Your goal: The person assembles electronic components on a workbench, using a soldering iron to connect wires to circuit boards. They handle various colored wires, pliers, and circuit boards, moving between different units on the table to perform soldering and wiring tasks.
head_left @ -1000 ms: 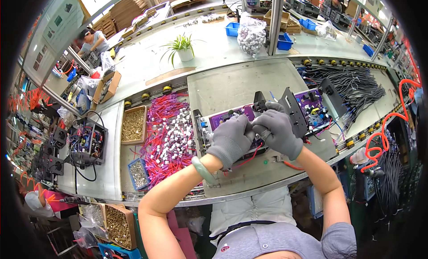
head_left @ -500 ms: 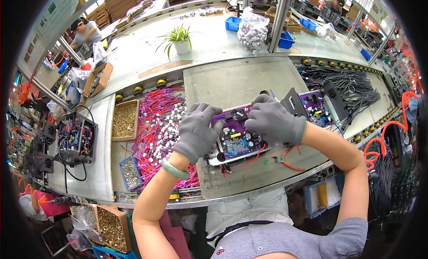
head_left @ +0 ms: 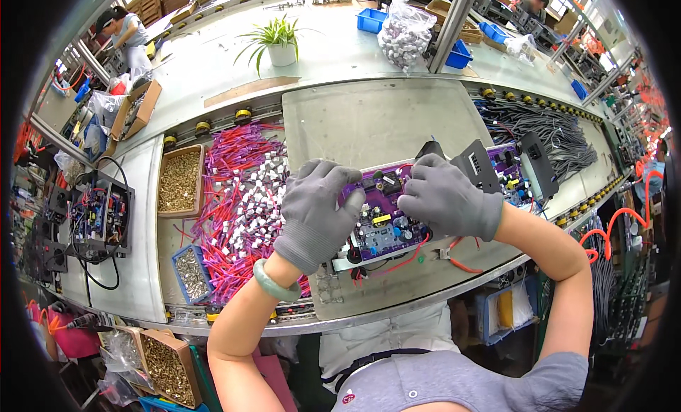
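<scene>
A purple circuit board (head_left: 379, 220) crowded with parts sits in a shallow metal tray on the worktable before me. My left hand (head_left: 319, 210), in a grey glove, grips its left end, with the thumb over the board and the fingertips at the far edge. My right hand (head_left: 454, 199), also gloved, is bent over the right side of the board. Its fingers are curled together, and what they pinch, if anything, is hidden. Red wires (head_left: 411, 252) run from the board's near edge. Orange-handled pliers (head_left: 461, 261) lie just right of it.
Left of the board is a heap of red and purple wires with white connectors (head_left: 248, 206), beside bins of brass (head_left: 181, 181) and silver (head_left: 191, 273) small parts. To the right stand a second board with black panels (head_left: 507, 172) and black cables (head_left: 546, 139). A coiled orange hose (head_left: 610, 227) hangs at right.
The whole view has shifted slightly. Both hands stay at the board, the right one still curled over its right side; the tools and wires lie as before.
</scene>
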Available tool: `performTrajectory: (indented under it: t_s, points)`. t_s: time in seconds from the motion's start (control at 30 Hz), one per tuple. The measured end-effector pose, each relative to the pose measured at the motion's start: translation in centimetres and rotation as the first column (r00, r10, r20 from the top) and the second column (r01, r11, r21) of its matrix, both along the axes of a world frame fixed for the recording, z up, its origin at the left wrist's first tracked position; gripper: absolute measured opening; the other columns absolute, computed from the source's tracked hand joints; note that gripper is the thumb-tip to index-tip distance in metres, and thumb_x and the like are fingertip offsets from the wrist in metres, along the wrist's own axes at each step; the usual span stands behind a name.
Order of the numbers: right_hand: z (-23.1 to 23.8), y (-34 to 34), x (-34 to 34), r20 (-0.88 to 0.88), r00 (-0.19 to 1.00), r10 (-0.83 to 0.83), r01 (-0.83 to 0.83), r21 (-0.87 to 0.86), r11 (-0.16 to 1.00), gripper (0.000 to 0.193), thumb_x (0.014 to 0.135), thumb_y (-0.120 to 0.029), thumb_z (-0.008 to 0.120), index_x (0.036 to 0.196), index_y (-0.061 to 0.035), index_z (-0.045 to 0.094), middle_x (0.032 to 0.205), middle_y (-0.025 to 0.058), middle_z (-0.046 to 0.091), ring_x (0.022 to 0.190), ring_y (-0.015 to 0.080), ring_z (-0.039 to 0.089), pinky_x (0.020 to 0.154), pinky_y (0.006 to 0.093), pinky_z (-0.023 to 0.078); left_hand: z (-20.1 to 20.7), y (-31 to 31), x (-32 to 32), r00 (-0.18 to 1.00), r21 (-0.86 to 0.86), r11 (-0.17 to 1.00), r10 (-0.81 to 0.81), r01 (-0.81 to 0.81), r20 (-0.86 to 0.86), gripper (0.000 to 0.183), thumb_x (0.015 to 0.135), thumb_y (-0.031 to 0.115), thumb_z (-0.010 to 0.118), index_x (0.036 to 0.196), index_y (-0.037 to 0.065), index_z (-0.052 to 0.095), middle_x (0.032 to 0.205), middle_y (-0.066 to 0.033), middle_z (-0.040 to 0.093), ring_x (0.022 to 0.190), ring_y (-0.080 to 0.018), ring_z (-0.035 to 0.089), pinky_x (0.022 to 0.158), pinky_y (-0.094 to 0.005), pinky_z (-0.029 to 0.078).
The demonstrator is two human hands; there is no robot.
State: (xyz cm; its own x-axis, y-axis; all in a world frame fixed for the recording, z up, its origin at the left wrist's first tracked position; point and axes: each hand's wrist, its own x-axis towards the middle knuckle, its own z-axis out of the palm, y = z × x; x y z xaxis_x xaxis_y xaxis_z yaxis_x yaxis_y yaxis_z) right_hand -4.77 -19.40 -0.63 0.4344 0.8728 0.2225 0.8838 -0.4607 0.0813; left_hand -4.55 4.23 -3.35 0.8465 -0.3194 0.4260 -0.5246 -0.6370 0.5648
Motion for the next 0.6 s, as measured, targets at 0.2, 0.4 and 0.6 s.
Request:
performTrajectory:
  t_s: [0.2,0.4,0.6]
  points:
    - [-0.2,0.4,-0.1,-0.063,0.998,-0.019,0.01,-0.137,0.99,0.007,0.072,-0.015,0.063,0.075,-0.0107,0.06,0.076,0.0048,0.062,0.08,0.0245,0.064,0.082,0.0405,0.049,-0.4,-0.4,-0.5,0.999,0.029,0.999,-0.016,0.016,0.028,0.013,0.079,0.016,0.067,0.089,0.008,0.07,0.084,-0.0098,0.064,0.088,-0.029,0.06,0.082,-0.0399,0.046]
    - [-0.6,1.7,0.8,-0.005,0.998,-0.061,0.059,-0.219,0.974,0.004,0.071,-0.017,0.065,0.072,-0.0133,0.064,0.075,0.0062,0.066,0.075,0.0248,0.067,0.072,0.0389,0.049,0.0,0.6,0.3,0.989,0.096,0.995,0.003,-0.017,0.145,0.016,0.079,0.018,0.067,0.092,0.01,0.07,0.091,-0.0098,0.067,0.089,-0.0296,0.062,0.084,-0.0412,0.047]
    - [-0.6,0.1,-0.7,-0.125,0.975,-0.181,0.193,0.09,0.977,0.005,0.075,-0.018,0.064,0.077,-0.0151,0.067,0.078,0.0071,0.067,0.076,0.0273,0.066,0.08,0.04,0.047,2.8,-1.5,-7.3,0.879,0.129,0.985,-0.158,0.112,0.449,0.023,0.074,0.012,0.07,0.097,0.011,0.064,0.1,-0.008,0.063,0.093,-0.0295,0.06,0.086,-0.0443,0.046]
